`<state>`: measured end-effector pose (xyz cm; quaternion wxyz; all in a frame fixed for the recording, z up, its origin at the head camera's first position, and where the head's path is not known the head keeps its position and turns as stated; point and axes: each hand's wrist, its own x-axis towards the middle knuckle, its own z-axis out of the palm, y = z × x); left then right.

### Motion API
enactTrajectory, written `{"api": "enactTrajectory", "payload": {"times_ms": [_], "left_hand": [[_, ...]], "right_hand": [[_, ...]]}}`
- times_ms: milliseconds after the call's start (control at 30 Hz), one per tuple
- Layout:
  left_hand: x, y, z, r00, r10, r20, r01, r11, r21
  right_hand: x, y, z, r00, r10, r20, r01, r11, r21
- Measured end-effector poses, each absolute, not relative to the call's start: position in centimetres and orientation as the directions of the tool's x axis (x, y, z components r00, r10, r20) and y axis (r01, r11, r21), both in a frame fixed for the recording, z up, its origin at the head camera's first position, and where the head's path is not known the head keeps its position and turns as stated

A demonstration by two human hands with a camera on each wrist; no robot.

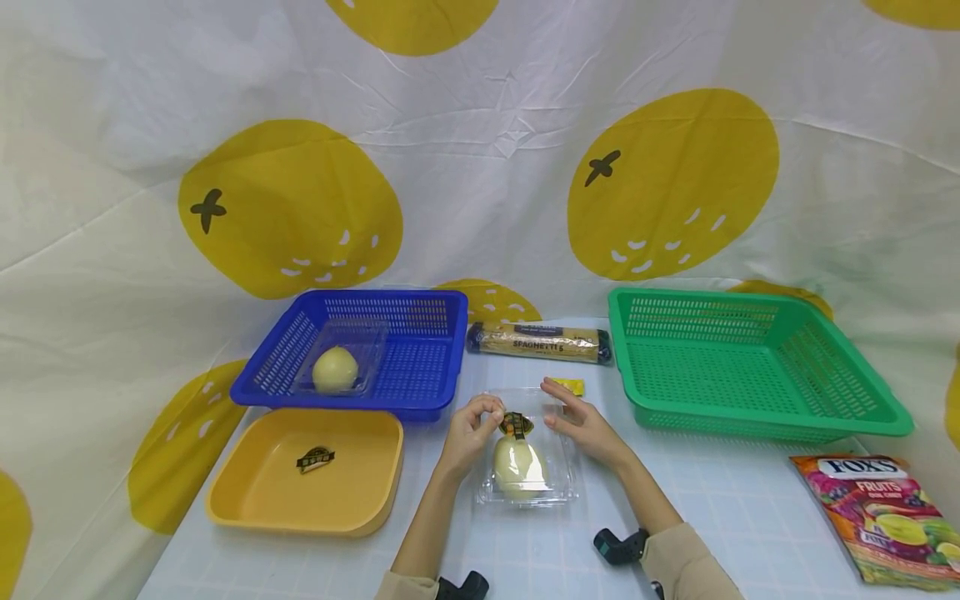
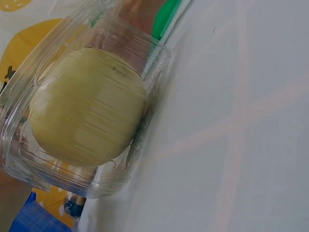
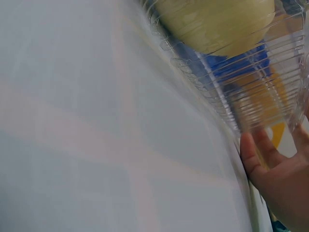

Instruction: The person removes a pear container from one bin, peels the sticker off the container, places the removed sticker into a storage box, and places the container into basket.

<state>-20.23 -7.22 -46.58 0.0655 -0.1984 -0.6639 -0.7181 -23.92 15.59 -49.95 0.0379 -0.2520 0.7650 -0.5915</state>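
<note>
A clear plastic clamshell box (image 1: 551,492) with a pale yellow, round, fruit-like item (image 1: 519,467) inside lies on the table before me. On its lid is a small dark sticker (image 1: 516,425) with orange print. My left hand (image 1: 468,433) pinches the sticker's left edge between thumb and forefinger. From the other side, my right hand (image 1: 588,427) steadies the box, its fingers spread. In the right wrist view those fingertips (image 3: 247,145) meet the box's ribbed wall. The left wrist view shows the round item close up through the plastic, with the left hand mostly hidden.
A blue basket (image 1: 420,408) at the back left holds another boxed round item (image 1: 334,370). In front of it, a yellow tray (image 1: 300,517) contains a similar sticker (image 1: 315,458). Spaghetti (image 1: 540,342), a small yellow packet (image 1: 570,386), a green basket (image 1: 750,423) and a Fox's candy bag (image 1: 885,521) surround the box.
</note>
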Motion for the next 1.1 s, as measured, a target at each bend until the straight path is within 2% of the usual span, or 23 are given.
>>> {"api": "enactTrajectory", "payload": {"times_ms": [333,1100], "left_hand": [[-20.53,-7.09,-47.12,-0.9,0.144,0.411,0.39,-0.151,0.908],[-20.46,-7.06,-47.01,-0.902,0.135,0.409,0.389,-0.155,0.908]], "right_hand": [[-23.88,15.53,-50.04,-0.869,-0.436,0.236,-0.319,0.128,-0.939],[-23.85,15.56,-49.89,-0.869,-0.437,0.231,-0.316,0.132,-0.939]]}}
